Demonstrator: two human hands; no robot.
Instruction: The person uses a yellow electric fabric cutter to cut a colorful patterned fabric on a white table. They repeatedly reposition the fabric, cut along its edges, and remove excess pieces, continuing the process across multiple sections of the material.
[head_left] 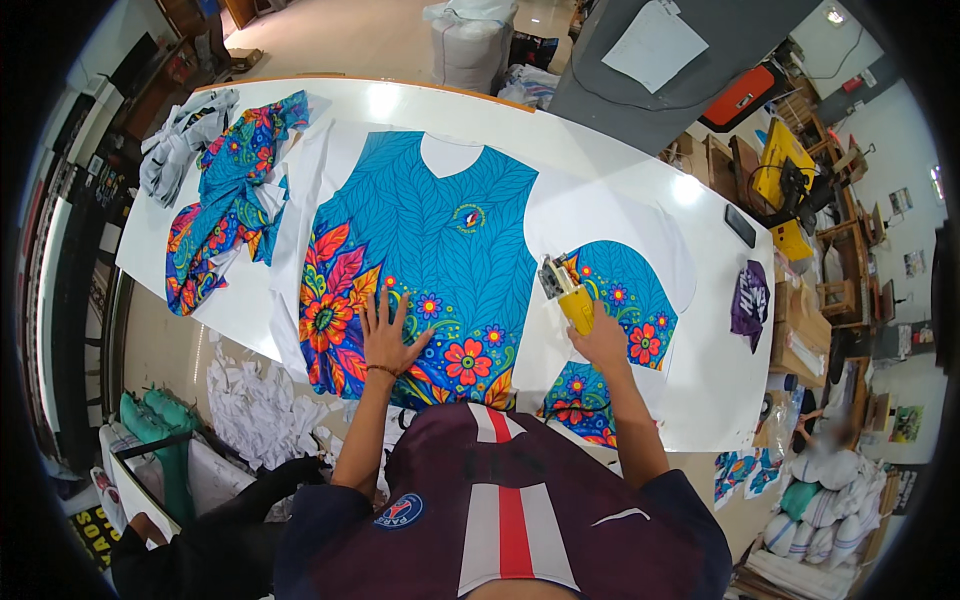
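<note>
A blue printed shirt panel (pixel 430 230) with bright flowers and a scooped neckline lies flat on the white table. My left hand (pixel 392 338) rests open on its lower part, fingers spread. In my right hand (pixel 604 342) is a yellow handheld electric fabric cutter (pixel 574 305). Its metal head sits between the panel's right edge and a rounded printed sleeve piece (pixel 640 290). White unprinted fabric (pixel 570 215) surrounds the prints. Closer to my body lies another printed piece (pixel 575 392), partly covered by my right arm.
Crumpled printed pieces (pixel 240 190) and grey-white cloth (pixel 180 150) lie on the table's left end. A phone (pixel 740 226) and a purple cloth (pixel 750 302) lie at the right. White scraps (pixel 265 412) cover floor at left. A dark-sleeved person (pixel 230 535) is at lower left.
</note>
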